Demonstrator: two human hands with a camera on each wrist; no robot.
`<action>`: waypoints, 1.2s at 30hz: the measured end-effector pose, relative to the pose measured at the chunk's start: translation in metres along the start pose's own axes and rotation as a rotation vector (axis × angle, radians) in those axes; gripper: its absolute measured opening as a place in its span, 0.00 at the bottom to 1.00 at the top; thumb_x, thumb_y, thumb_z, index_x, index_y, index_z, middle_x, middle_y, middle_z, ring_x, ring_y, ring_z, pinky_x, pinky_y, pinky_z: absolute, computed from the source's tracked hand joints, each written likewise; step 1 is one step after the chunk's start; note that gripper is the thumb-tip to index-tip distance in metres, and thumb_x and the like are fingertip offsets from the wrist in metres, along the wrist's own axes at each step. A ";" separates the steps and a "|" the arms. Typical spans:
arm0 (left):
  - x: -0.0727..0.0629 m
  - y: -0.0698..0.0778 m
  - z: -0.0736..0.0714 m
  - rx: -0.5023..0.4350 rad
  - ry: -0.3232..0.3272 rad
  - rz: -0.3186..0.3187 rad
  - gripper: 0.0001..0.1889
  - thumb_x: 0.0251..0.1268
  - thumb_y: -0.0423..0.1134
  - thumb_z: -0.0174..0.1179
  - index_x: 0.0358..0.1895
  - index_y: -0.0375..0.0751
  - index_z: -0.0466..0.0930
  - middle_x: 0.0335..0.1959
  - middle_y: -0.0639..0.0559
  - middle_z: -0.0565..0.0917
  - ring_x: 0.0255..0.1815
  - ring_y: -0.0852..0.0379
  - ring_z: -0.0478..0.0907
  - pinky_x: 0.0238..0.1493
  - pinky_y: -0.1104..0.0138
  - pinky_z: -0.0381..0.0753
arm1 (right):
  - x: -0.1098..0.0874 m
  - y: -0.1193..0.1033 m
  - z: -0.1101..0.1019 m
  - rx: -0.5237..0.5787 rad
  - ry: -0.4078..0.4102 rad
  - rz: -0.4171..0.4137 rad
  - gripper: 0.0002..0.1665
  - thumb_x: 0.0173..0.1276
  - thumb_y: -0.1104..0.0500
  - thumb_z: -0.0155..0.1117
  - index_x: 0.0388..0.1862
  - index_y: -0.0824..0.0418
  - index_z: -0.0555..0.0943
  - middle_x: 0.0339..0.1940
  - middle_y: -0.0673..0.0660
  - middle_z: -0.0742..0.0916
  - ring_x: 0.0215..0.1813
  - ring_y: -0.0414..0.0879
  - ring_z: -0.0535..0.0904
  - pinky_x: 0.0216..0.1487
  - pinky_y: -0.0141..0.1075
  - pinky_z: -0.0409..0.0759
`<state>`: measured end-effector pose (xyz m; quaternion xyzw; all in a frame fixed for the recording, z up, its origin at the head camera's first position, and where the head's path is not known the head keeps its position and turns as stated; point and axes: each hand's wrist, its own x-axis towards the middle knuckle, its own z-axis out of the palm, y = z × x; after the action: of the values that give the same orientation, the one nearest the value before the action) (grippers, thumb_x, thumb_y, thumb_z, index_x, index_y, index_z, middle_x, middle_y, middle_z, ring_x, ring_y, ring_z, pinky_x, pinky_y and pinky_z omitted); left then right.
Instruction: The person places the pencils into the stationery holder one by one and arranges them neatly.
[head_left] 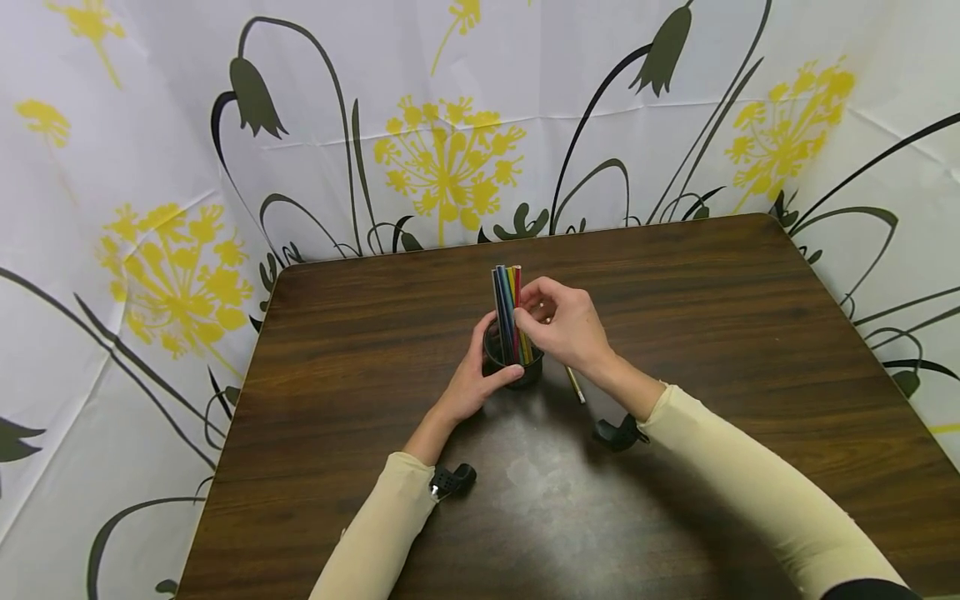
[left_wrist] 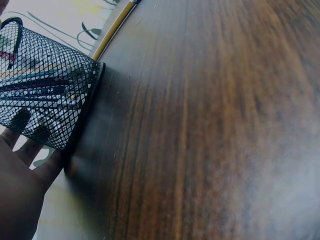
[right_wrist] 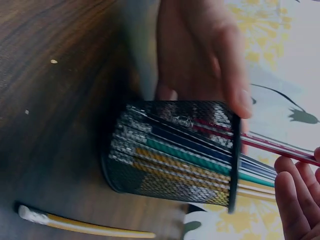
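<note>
A black mesh pencil cup (head_left: 532,375) stands upright on the table, holding several pencils in blue, green, yellow and red. My left hand (head_left: 472,382) grips the cup from its left side, thumb across the front near the rim. With my right hand (head_left: 567,327) I pinch a red pencil (right_wrist: 280,147), whose lower part is inside the cup (right_wrist: 170,155). The right fingertips are partly cut off at the right wrist view's edge. To the right of the cup a yellow pencil (head_left: 576,387) lies on the table, its eraser end towards me.
The brown wood-grain table (head_left: 360,350) reaches out on all sides of the cup. A white cloth with yellow and grey flowers (head_left: 450,158) hangs behind the far edge and along the sides. Two small pale specks (right_wrist: 53,61) lie on the tabletop.
</note>
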<state>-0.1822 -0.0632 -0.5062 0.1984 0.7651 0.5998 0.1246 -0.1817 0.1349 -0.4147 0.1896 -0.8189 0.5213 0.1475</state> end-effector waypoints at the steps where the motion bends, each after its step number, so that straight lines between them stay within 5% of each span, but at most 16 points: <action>1: 0.000 0.000 0.000 0.003 0.006 -0.001 0.44 0.65 0.43 0.65 0.76 0.69 0.44 0.72 0.48 0.62 0.70 0.48 0.62 0.68 0.42 0.56 | -0.001 0.001 0.001 0.001 -0.006 0.006 0.05 0.63 0.62 0.67 0.38 0.59 0.81 0.32 0.49 0.85 0.27 0.38 0.82 0.28 0.36 0.79; 9: 0.000 0.002 0.000 0.008 0.011 0.001 0.44 0.64 0.46 0.65 0.74 0.78 0.45 0.68 0.55 0.67 0.67 0.50 0.66 0.66 0.43 0.59 | -0.003 0.006 0.011 -0.031 -0.051 0.030 0.05 0.63 0.61 0.67 0.38 0.59 0.81 0.31 0.50 0.86 0.27 0.40 0.82 0.31 0.37 0.80; 17: -0.001 0.001 -0.001 0.002 0.002 0.007 0.44 0.65 0.42 0.64 0.75 0.74 0.45 0.69 0.55 0.68 0.68 0.49 0.65 0.67 0.43 0.58 | -0.004 0.010 0.020 -0.078 -0.086 0.062 0.05 0.63 0.61 0.67 0.37 0.58 0.81 0.29 0.50 0.86 0.27 0.38 0.82 0.31 0.36 0.80; 22: -0.002 0.007 -0.002 0.000 -0.019 -0.011 0.45 0.67 0.41 0.63 0.77 0.67 0.42 0.72 0.51 0.65 0.71 0.46 0.61 0.68 0.41 0.54 | -0.002 0.008 0.022 -0.118 -0.083 0.095 0.05 0.63 0.59 0.66 0.37 0.58 0.81 0.29 0.49 0.86 0.27 0.38 0.82 0.31 0.36 0.80; 29: -0.002 0.001 -0.001 0.020 0.013 -0.013 0.44 0.64 0.48 0.65 0.74 0.77 0.45 0.70 0.55 0.65 0.69 0.49 0.62 0.67 0.42 0.56 | 0.004 0.008 0.027 -0.169 -0.058 0.136 0.05 0.63 0.58 0.67 0.36 0.57 0.82 0.27 0.48 0.86 0.26 0.39 0.82 0.30 0.36 0.79; 36: -0.002 0.000 0.000 0.022 0.014 -0.012 0.44 0.64 0.48 0.65 0.74 0.76 0.45 0.71 0.54 0.65 0.69 0.49 0.63 0.66 0.42 0.57 | 0.008 0.008 0.032 -0.223 -0.015 0.183 0.05 0.62 0.56 0.67 0.35 0.56 0.84 0.27 0.46 0.86 0.26 0.37 0.80 0.30 0.36 0.77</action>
<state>-0.1804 -0.0644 -0.5059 0.1908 0.7738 0.5918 0.1205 -0.1934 0.1075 -0.4305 0.1005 -0.8867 0.4368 0.1136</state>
